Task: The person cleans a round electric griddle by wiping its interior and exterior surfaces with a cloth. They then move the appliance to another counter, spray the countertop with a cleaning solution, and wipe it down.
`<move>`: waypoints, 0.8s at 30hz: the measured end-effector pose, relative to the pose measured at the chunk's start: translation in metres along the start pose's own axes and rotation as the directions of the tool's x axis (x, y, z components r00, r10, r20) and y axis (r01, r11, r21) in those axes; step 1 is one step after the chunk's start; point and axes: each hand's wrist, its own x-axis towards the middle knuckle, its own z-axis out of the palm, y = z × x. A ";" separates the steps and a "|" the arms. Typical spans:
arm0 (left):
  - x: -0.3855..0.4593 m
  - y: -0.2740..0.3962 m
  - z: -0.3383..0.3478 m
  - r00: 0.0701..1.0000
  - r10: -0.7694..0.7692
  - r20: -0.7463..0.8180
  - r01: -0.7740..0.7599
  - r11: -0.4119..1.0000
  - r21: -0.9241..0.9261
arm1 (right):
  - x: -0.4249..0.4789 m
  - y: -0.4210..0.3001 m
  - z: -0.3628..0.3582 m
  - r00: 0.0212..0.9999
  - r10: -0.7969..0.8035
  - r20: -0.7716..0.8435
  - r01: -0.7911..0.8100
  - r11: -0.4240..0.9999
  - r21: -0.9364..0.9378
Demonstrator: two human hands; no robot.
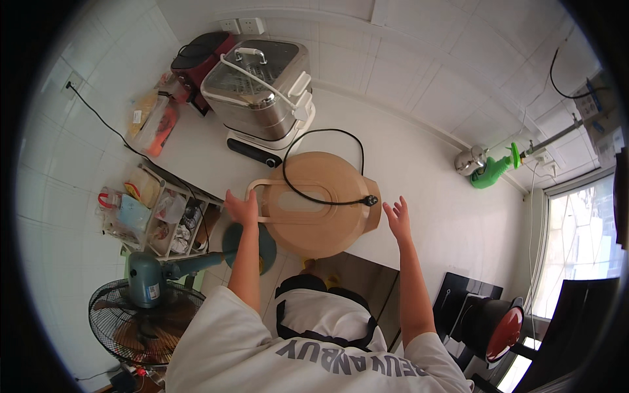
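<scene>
A large round tan appliance, seemingly a rice cooker, stands at the counter's front edge, its carrying handle turned to the left. Its black power cord loops over the lid, and the plug rests near the lid's right side. My left hand is beside the handle with fingers apart; whether it touches the handle I cannot tell. To the right of the appliance, my right hand is raised, fingers spread, holding nothing.
Behind stand a glass-lidded steel steamer and a dark red appliance. A floor fan and a storage rack are at left. A green spray bottle sits far right, and a red-lidded pot near right.
</scene>
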 end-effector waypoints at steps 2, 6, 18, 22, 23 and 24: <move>0.019 -0.043 -0.013 0.965 -0.185 0.186 0.241 0.904 -0.354 | 0.007 -0.021 0.020 0.963 0.189 0.191 -0.221 0.962 0.163; -0.008 -0.054 -0.020 0.692 -0.222 0.686 0.505 0.828 -0.242 | 0.025 -0.023 0.020 0.819 0.316 0.479 -0.442 0.880 0.174; -0.049 -0.059 0.007 0.607 -0.405 0.684 0.793 0.251 -0.555 | 0.033 0.012 0.035 0.726 0.295 0.621 -0.552 0.788 0.272; -0.007 -0.062 -0.020 0.642 -0.469 0.606 0.766 0.397 -0.505 | -0.006 -0.004 0.057 0.647 0.373 0.665 -0.583 0.804 0.117; 0.004 -0.064 -0.033 0.670 -0.488 0.560 0.743 0.436 -0.509 | -0.010 0.000 0.068 0.611 0.386 0.691 -0.585 0.809 0.065; 0.018 -0.075 -0.045 0.661 -0.483 0.574 0.750 0.460 -0.476 | -0.017 -0.003 0.078 0.576 0.394 0.716 -0.570 0.822 0.006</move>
